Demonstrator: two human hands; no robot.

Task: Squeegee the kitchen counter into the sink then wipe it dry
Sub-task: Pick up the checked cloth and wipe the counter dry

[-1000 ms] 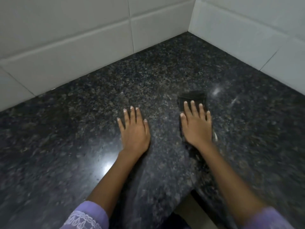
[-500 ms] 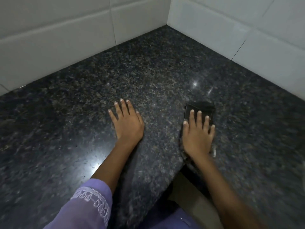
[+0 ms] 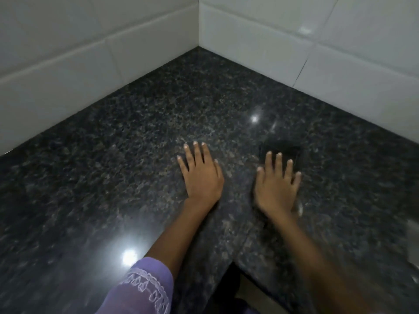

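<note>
The dark speckled granite counter [image 3: 147, 137] fills an inside corner between white tiled walls. My left hand [image 3: 200, 175] lies flat on the stone near the counter's inner front corner, fingers together, holding nothing. My right hand [image 3: 277, 186] presses flat on a dark cloth [image 3: 283, 148], whose far end shows beyond my fingertips; the rest is hidden under my palm. This hand is slightly blurred. No squeegee is in view.
White tiled walls [image 3: 260, 44] bound the counter at the back left and back right, meeting in a corner. A pale metal edge [image 3: 413, 243], perhaps the sink, shows at the right border. The counter's front edge [image 3: 229, 268] notches inward between my arms.
My right hand slid the cloth to the right across the counter. The left hand stayed flat on the stone, and my view shifted toward the right.
</note>
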